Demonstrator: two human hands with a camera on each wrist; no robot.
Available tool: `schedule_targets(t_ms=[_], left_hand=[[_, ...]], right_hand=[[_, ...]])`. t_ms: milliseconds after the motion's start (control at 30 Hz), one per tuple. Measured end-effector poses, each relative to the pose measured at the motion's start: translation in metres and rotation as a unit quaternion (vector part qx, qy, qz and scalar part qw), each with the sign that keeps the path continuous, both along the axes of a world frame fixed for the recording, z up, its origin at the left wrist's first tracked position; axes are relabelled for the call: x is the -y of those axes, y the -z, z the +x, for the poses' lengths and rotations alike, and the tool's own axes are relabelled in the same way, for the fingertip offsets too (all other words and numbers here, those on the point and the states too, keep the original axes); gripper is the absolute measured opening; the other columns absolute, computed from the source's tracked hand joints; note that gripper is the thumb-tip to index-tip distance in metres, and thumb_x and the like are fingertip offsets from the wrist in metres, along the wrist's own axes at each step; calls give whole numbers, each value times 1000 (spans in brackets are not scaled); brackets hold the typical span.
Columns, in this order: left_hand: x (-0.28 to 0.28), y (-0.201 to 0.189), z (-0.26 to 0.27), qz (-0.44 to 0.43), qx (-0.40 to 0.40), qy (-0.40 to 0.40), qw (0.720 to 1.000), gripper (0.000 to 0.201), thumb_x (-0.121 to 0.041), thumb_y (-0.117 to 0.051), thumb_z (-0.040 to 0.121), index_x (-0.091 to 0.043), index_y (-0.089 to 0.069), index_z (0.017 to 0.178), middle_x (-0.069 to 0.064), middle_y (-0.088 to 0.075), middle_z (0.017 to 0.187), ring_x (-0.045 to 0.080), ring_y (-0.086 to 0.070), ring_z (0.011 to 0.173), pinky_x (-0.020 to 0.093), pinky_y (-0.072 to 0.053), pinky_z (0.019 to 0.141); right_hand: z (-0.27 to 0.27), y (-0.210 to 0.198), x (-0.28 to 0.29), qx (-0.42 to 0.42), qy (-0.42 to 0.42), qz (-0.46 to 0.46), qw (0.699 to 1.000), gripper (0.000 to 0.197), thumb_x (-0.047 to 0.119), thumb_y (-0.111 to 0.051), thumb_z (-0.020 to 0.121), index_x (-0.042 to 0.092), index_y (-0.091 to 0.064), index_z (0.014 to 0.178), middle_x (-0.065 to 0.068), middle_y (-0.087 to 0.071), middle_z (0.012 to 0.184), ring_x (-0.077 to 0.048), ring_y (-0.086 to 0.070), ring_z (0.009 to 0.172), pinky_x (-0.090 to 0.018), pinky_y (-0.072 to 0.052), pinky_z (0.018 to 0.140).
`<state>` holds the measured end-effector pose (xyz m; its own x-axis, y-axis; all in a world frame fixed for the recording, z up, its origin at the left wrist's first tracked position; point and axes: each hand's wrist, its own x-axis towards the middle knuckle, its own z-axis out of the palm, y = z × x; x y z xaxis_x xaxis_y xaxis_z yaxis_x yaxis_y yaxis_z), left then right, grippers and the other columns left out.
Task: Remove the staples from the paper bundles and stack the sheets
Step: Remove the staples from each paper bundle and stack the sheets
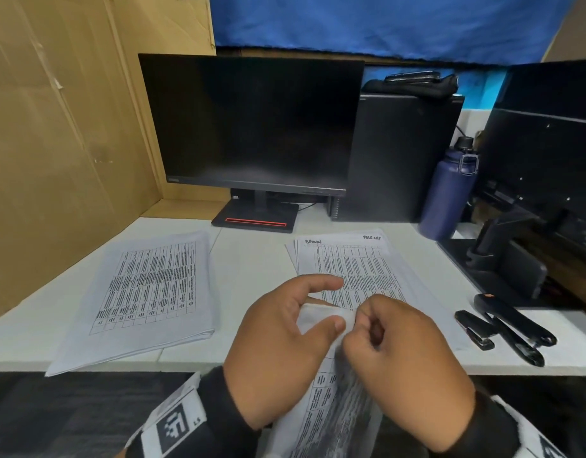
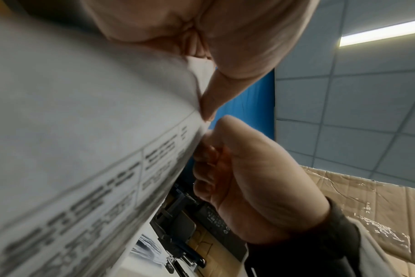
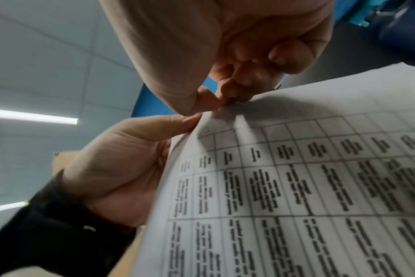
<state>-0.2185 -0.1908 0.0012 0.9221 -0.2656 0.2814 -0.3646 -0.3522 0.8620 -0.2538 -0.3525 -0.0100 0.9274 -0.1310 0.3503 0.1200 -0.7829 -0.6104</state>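
Note:
I hold a printed paper bundle (image 1: 321,421) upright over the desk's front edge. My left hand (image 1: 329,312) pinches its top corner between thumb and fingers; the thumb (image 2: 209,105) lies against the sheet (image 2: 83,131). My right hand (image 1: 364,314) is curled, its fingertips (image 3: 225,99) pinching the same corner of the bundle (image 3: 296,187). A tiny metal piece (image 3: 278,86) shows at the paper's edge beside those fingers. One stack of sheets (image 1: 146,292) lies at the left of the desk. Another stack (image 1: 351,256) lies beyond my hands.
A black stapler (image 1: 513,328) and a small staple remover (image 1: 475,328) lie at the right on the white desk (image 1: 252,252). Behind stand a monitor (image 1: 252,123), a computer case (image 1: 400,153), a blue bottle (image 1: 447,193) and a second monitor's stand (image 1: 503,259). Cardboard (image 1: 54,143) walls the left.

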Motion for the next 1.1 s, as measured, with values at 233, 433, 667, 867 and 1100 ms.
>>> schedule_targets(t_ms=[233, 433, 667, 867, 1100], left_hand=[[-3, -2, -1, 25, 40, 26, 999, 43, -19, -73, 92, -47, -66, 123, -28, -75, 108, -8, -67, 107, 25, -49, 106], [-23, -18, 16, 12, 56, -5, 998, 40, -14, -73, 93, -44, -68, 120, -21, -77, 97, -8, -68, 99, 14, -47, 96], [-74, -48, 53, -62, 53, -48, 995, 36, -24, -79, 85, -41, -73, 116, -8, -74, 118, 17, -68, 115, 52, -48, 112], [-91, -58, 59, -107, 73, -50, 990, 32, -22, -76, 82, -41, -75, 108, -1, -75, 102, 25, -72, 93, 57, -57, 98], [-89, -54, 60, -107, 90, -29, 990, 34, -15, -75, 86, -38, -74, 112, 2, -75, 102, 20, -72, 91, 41, -59, 87]], right_hand=[[3, -11, 8, -126, -71, 169, 975, 28, 19, -58, 86, 11, -49, 60, 11, -42, 47, -3, -38, 45, -18, -31, 48], [4, -13, 19, -206, -141, 274, 929, 13, 26, -52, 69, 20, -58, 59, -1, -50, 55, -14, -42, 53, -30, -34, 56], [19, 47, 28, -290, -177, 129, 932, 15, 7, -65, 77, 19, -57, 73, 12, -54, 60, -3, -45, 52, -19, -39, 55], [50, 155, 8, -391, -152, 2, 908, 17, 9, -66, 81, 25, -71, 78, 13, -64, 70, 0, -58, 65, -4, -41, 56], [68, 195, -5, -428, -101, -31, 898, 21, 17, -66, 78, 27, -66, 60, 14, -66, 54, -2, -63, 61, -15, -45, 52]])
